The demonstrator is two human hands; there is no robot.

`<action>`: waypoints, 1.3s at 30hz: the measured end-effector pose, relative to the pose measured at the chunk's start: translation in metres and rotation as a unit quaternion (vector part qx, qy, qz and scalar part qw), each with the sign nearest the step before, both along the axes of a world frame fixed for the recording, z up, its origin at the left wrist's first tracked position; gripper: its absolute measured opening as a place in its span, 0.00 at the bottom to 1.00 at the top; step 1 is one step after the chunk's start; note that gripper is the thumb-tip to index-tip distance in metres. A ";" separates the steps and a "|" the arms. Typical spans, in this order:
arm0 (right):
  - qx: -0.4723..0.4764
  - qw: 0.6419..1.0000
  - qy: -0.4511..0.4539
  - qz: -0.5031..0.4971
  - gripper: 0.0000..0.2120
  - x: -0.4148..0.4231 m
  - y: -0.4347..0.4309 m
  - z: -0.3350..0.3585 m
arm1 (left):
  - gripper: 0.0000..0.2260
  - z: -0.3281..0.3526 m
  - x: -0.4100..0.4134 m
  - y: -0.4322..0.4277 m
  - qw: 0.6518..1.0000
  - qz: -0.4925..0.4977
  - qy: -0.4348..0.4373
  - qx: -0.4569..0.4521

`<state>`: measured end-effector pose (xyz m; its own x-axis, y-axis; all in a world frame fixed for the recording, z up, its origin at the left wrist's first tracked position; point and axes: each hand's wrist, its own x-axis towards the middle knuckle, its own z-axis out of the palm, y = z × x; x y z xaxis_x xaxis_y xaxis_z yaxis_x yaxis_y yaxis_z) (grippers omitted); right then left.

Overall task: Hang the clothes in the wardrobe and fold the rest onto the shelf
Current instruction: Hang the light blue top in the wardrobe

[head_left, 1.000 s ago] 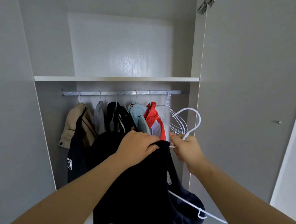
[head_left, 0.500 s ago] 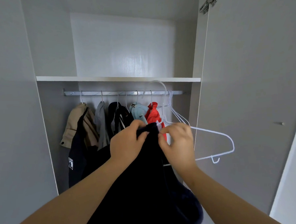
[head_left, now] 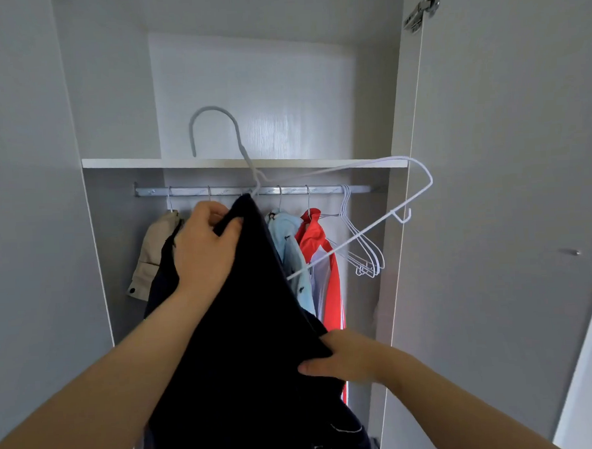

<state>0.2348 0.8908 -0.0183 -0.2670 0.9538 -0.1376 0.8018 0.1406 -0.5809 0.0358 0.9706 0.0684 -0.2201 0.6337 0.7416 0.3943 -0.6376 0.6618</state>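
Head view, wardrobe open. Half a second earlier both hands met at the collar of the dark garment (head_left: 245,330), with the hook of the white hanger (head_left: 211,108) at about the height of the rail (head_left: 320,189). The hanger is now raised, so its hook shows against the back panel above the shelf (head_left: 181,160). The right hand (head_left: 346,359) has dropped from the collar to the garment's right edge, well below the left.

Significance: the hanger's neck enters the top of the garment, but its right shoulder and lower bar stand bare to the right of the cloth. The garment therefore appears only partly dressed on the hanger. It probably has to be drawn over that bare side before the hook can be set on the rail, and hanging is not yet done.

Pose: the left hand (head_left: 206,249) is lifted in front of the rail, forearm rising from lower left. Its fingers are curled over the bunched top of the garment just below the hanger's neck; whether they also clasp the wire cannot be told. The right hand is low, thumb laid along the cloth's edge, its other fingers hidden behind the cloth it holds.

The garment hangs between the hands, in front of the beige jacket (head_left: 152,252), pale blue top (head_left: 289,245) and red top (head_left: 318,243) already on the rail. The spare hangers (head_left: 364,251) hang at the rail's right end
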 end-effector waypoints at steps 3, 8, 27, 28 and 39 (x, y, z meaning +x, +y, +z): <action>0.082 0.984 -0.141 -0.070 0.20 0.017 0.001 -0.002 | 0.05 0.009 -0.019 0.005 0.999 0.005 0.024 0.027; 0.182 0.928 -0.298 -0.127 0.19 0.042 0.005 0.012 | 0.03 0.013 -0.047 0.008 0.994 0.048 0.084 0.058; 0.294 0.930 -0.167 -0.142 0.16 0.063 0.020 0.042 | 0.32 -0.023 -0.106 0.006 0.901 0.094 0.352 0.234; 0.314 0.928 -0.124 -0.157 0.20 0.060 0.021 0.043 | 0.32 -0.024 -0.103 0.005 0.901 0.087 0.355 0.233; 0.476 0.879 0.027 0.008 0.13 -0.020 0.017 0.075 | 0.10 -0.037 -0.057 -0.001 0.921 0.000 0.349 0.173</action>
<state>0.2144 0.9074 0.0563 -0.2621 0.6269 0.7337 0.7704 0.5938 -0.2322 -0.0214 0.9697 0.0309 0.3874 0.3331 0.8596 0.6467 -0.7627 0.0041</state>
